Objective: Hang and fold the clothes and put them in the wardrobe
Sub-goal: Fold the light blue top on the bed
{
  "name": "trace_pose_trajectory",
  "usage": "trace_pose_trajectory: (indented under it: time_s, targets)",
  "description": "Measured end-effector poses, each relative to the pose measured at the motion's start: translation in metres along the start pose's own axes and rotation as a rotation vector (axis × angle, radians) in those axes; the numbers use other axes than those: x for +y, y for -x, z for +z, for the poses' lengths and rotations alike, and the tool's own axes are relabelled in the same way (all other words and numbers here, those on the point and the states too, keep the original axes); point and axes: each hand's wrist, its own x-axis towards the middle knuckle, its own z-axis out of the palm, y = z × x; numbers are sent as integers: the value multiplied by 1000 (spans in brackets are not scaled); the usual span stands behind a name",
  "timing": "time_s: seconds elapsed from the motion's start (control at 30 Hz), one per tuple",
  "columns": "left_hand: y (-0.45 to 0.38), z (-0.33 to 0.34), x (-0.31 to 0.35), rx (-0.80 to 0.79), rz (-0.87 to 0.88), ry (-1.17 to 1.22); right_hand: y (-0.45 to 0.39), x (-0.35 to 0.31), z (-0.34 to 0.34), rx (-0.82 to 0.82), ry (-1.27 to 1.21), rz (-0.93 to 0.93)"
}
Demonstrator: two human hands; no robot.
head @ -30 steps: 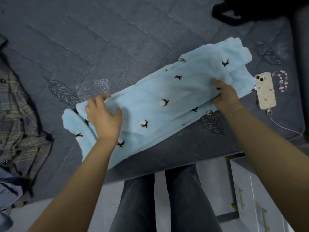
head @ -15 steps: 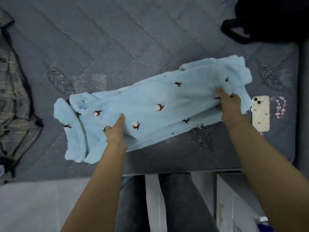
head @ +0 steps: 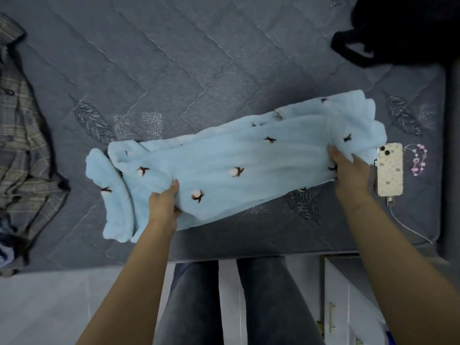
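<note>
A light blue fleece garment [head: 224, 155] with small brown-and-white cotton motifs lies folded lengthwise into a long strip across the grey quilted bed [head: 174, 70]. My left hand [head: 163, 204] grips its near edge toward the left end, thumb on top and fingers tucked under the fabric. My right hand [head: 348, 170] holds the right end, fingers curled into the fleece. A zip runs along the garment's left end.
A plaid shirt [head: 22, 145] lies crumpled at the bed's left side. A phone [head: 389, 169] on a charging cable and a beaded strap [head: 418, 160] sit right of the garment. A black bag [head: 398, 28] is at the far right corner. A white cabinet [head: 348, 307] stands below right.
My left hand moved from on top of the garment to its near edge and took hold there. The strip now lies flatter and more level across the bed. My right hand kept its hold.
</note>
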Motion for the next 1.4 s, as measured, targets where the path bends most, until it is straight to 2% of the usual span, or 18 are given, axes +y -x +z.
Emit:
trace_pose_trajectory:
  time_s: [0.07,0.13,0.2,0.27,0.3,0.37,0.43,0.5,0.57,0.7,0.77,0.83,0.93,1.0,1.13,1.2,1.3,1.4]
  targets:
    - [-2,0,-1,-30,-69,-26,9,15,-6,17,180,36]
    - [-1,2,-3,58,-14,-71,14,24,-11,44,239,24]
    - [12,6,-4,245,148,-193,16,20,-12,53,260,-92]
    - [30,11,-7,391,431,-462,21,9,-10,3,249,-234]
    - [36,12,-10,372,622,-589,24,1,-7,-37,224,-294]
    - [42,20,-14,180,984,-784,29,-17,-4,-86,197,-399]
    - [32,33,-16,-60,1134,-1035,26,-32,-3,-85,217,-462]
    - [12,47,-20,-213,1138,-1384,15,-37,-4,-20,260,-461]
    - [-11,56,-27,-263,1120,-1697,-4,-28,-8,30,313,-373]
    - [-38,61,-33,-261,1086,-1885,-24,-4,-8,37,453,-124]
    - [-33,59,-30,-284,1068,-1854,-23,-2,-3,162,640,-327]
    - [-23,58,-25,-260,1087,-1716,-13,0,9,190,835,-719]
    - [-15,64,-10,-154,1178,-1497,2,11,43,-204,1037,-1138]
    - [-27,63,-1,-100,1126,-1453,-6,20,63,-381,1244,-1291]
    - [-73,24,7,121,781,-1414,-64,9,55,-456,1500,-1054]
    - [-83,6,12,153,691,-1426,-86,3,41,-429,1569,-1010]
    - [-87,5,21,116,636,-1476,-92,-5,41,-353,1613,-956]
    - [-90,8,46,198,690,-1381,-84,-11,53,-276,1597,-875]
